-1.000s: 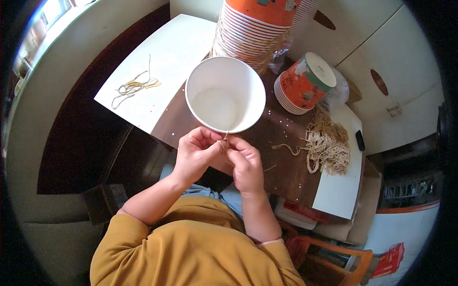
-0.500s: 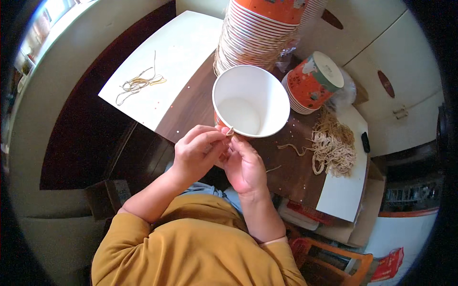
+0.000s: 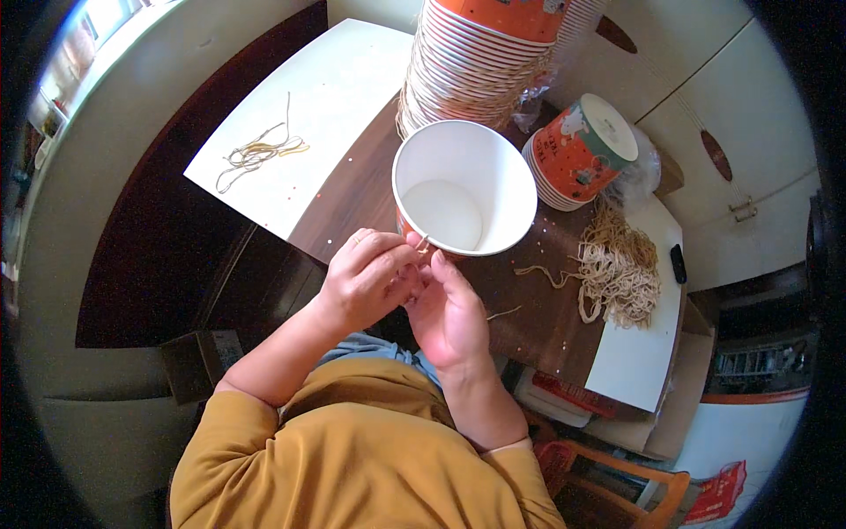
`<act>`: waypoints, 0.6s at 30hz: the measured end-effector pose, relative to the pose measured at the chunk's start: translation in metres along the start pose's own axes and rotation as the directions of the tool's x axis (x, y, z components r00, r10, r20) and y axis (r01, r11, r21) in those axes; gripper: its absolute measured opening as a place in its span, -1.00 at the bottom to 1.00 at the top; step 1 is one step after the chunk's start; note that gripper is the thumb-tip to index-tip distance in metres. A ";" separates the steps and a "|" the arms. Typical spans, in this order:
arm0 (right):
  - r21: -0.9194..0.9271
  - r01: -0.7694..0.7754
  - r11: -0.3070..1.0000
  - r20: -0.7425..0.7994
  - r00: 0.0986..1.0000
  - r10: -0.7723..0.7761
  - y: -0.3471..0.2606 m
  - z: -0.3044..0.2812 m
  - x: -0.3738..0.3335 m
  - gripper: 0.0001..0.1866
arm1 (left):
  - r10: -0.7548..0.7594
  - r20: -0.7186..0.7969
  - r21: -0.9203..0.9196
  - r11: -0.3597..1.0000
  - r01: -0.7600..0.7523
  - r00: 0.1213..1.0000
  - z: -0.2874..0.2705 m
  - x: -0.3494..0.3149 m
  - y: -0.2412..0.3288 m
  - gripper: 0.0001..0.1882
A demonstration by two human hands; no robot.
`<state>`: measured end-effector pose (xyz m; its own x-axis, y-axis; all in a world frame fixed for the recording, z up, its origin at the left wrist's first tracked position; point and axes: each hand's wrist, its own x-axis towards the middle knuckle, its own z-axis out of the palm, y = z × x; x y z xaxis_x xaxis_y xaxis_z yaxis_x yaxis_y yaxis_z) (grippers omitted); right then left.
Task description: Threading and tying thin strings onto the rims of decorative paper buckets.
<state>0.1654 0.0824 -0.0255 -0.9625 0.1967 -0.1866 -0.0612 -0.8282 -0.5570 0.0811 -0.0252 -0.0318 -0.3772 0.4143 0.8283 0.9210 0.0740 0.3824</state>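
Observation:
A large paper bucket (image 3: 463, 189), white inside with an orange outside, stands tilted toward me on the brown table. At its near rim my left hand (image 3: 366, 273) pinches a thin beige cord (image 3: 425, 242), which shows as a small loop by the rim. My right hand (image 3: 451, 313) is close against it, thumb raised and fingers curled in toward the cord. The right fingertips are partly hidden behind the left hand, and a cord end (image 3: 504, 313) sticks out to the right of the right palm.
Behind the bucket rises a tall stack of buckets (image 3: 480, 75) with cords hanging round it. Upside-down orange buckets (image 3: 577, 150) stand at the right, near a heap of beige cords (image 3: 621, 278). Grey and yellow cords (image 3: 256, 154) lie on the left white board (image 3: 326, 79). A black object (image 3: 678, 264) lies far right.
My right thumb has lifted slightly away from the cord loop, and the right hand has opened a little. The bucket stays in place; the whole view has shifted slightly.

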 end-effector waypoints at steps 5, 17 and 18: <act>0.176 -0.089 0.980 0.048 0.995 0.081 0.000 -0.017 0.009 -0.79 | -0.184 0.114 -0.198 0.959 0.204 0.976 -0.008 0.007 0.004 -0.77; -0.407 0.029 0.913 -0.119 0.989 -0.084 -0.014 -0.022 0.012 -0.79 | -0.558 0.502 -0.615 0.306 0.726 0.660 -0.023 0.019 0.018 -0.91; -0.406 0.032 0.913 -0.119 0.989 -0.088 -0.015 -0.024 0.013 -0.79 | -0.556 0.519 -0.628 0.267 0.731 0.649 -0.023 0.021 0.018 -0.88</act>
<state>0.1603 0.1095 -0.0389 -0.9150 0.3301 -0.2320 0.0202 -0.5368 -0.8434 0.0872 -0.0361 0.0020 -0.7067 0.6986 0.1122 -0.0909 -0.2470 0.9647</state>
